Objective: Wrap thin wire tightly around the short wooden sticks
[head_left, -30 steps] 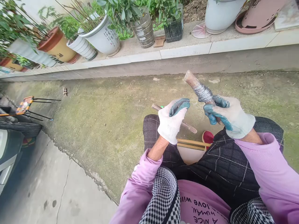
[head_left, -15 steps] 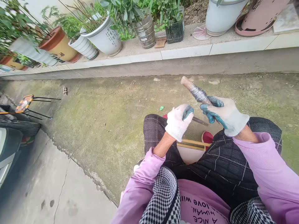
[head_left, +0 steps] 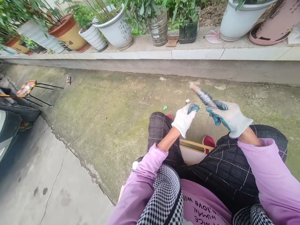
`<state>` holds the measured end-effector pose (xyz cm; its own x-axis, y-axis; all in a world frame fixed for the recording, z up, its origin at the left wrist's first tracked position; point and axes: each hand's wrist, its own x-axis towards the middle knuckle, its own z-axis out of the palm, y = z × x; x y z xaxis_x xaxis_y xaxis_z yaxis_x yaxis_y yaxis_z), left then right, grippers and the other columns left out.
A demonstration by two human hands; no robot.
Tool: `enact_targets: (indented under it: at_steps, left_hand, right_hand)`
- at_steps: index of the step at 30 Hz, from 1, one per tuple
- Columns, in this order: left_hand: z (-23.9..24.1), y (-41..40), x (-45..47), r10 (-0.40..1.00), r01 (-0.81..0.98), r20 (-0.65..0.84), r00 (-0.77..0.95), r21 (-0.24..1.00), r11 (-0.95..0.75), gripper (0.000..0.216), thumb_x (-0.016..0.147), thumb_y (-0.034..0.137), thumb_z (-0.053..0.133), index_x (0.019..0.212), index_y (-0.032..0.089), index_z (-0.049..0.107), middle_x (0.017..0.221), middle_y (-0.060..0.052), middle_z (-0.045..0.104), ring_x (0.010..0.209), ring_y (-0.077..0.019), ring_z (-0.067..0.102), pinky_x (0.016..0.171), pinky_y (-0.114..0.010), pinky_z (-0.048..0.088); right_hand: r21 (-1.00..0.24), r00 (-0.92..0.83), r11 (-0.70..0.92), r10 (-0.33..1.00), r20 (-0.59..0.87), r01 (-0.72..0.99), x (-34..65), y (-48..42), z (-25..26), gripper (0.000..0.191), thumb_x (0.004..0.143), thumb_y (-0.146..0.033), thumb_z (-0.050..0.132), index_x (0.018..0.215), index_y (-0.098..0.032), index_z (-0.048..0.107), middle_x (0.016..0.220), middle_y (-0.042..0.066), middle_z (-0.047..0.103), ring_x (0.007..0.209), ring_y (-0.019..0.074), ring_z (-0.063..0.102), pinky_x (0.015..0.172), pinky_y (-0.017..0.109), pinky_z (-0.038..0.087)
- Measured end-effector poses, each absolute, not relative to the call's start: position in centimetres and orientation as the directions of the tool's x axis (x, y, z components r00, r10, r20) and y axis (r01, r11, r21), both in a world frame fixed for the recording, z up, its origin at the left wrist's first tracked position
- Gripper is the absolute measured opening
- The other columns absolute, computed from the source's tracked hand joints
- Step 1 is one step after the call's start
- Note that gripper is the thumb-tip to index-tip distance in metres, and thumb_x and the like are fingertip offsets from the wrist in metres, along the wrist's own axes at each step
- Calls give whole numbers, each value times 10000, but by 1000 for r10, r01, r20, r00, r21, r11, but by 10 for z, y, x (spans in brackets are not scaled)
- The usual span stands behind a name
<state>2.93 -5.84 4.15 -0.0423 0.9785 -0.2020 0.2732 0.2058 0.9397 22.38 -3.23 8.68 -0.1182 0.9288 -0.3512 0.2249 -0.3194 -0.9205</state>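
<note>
I sit with both hands gloved in white with blue-green palms. My right hand (head_left: 228, 118) is closed around a brown stick (head_left: 203, 95) that points up and to the left; grey wire is wound round its upper part. My left hand (head_left: 185, 120) is closed in a fist close beside it, gripping a thin rusty rod (head_left: 187, 101) whose end alone shows above the glove. The two hands are a short gap apart, above my knees in dark checked trousers (head_left: 161, 131).
A mossy concrete floor (head_left: 112, 109) lies in front. A raised ledge (head_left: 164, 54) at the back carries several plant pots (head_left: 116, 29). A dark vehicle part and an orange frame (head_left: 27, 89) stand at the left. A wooden stool edge (head_left: 192, 145) and red shoes (head_left: 208, 140) sit between my knees.
My left hand has turned the rod end-on and moved nearer the right hand, so most of the rod is hidden. The wire-wound stick has tipped lower. The view has shifted left.
</note>
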Motion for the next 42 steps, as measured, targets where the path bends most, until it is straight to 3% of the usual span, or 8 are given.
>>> enact_targets:
  at_steps: [5,11,17,22,29,35,39,42]
  left_hand:
    - [40,-57,24,995,430,-97,-28,897,100,87,972,243,737,979,224,822,995,-40,836,961,-214,750,977,-316,575]
    - [44,-43,27,988,83,-123,-88,988,131,58,890,233,761,879,179,779,867,-7,771,866,-173,695,882,-289,569]
    - [57,-48,28,996,-5,-48,79,999,49,183,858,324,835,976,184,839,923,-32,807,836,-178,714,842,-311,598]
    - [42,-44,22,985,-117,-173,14,978,173,165,826,329,844,852,173,796,747,-3,731,642,-127,619,656,-270,543]
    - [28,-34,10,933,-196,-309,187,918,344,267,793,341,804,964,138,833,855,-68,822,563,-105,569,538,-255,476]
    - [16,-35,4,936,5,-319,149,947,322,266,853,309,776,1032,128,856,947,-105,857,816,-194,755,593,-238,507]
    - [11,-27,-2,958,237,-241,154,951,201,210,924,226,733,1053,148,878,1105,-109,889,1012,-222,806,947,-318,629]
    - [11,-15,-10,979,526,-163,126,847,73,163,938,233,768,1030,193,895,1121,-81,894,1072,-256,803,1080,-368,609]
  right_hand:
    - [-919,-104,-336,926,-362,209,224,-30,81,408,680,-483,988,783,-192,721,643,-11,639,444,83,498,361,223,437]
    - [-900,-126,-434,892,-433,21,223,-25,73,519,588,-485,1052,859,-205,709,632,-35,611,443,89,481,350,233,381]
    - [-837,-259,-546,816,-517,-47,225,-22,76,576,540,-497,1071,860,-215,683,645,-28,638,426,101,494,356,255,373]
    - [-815,-254,-577,797,-548,-52,227,-21,75,607,568,-466,1058,1014,-197,747,662,-41,636,428,96,481,358,248,349]
    - [-819,-228,-572,804,-549,-45,231,-19,74,562,590,-440,1044,994,-198,737,648,-40,620,429,100,468,360,255,345]
    - [-820,-282,-569,798,-533,-59,236,-22,76,588,622,-437,1030,1084,-188,765,675,-35,624,445,104,471,368,257,333]
    - [-828,-330,-561,782,-529,-3,241,-23,78,651,632,-469,1022,1168,-183,789,685,-43,610,454,96,461,375,255,329]
    - [-838,-462,-503,705,-538,209,247,-22,77,632,629,-522,1018,1126,-188,817,659,-29,626,459,114,498,396,268,366]
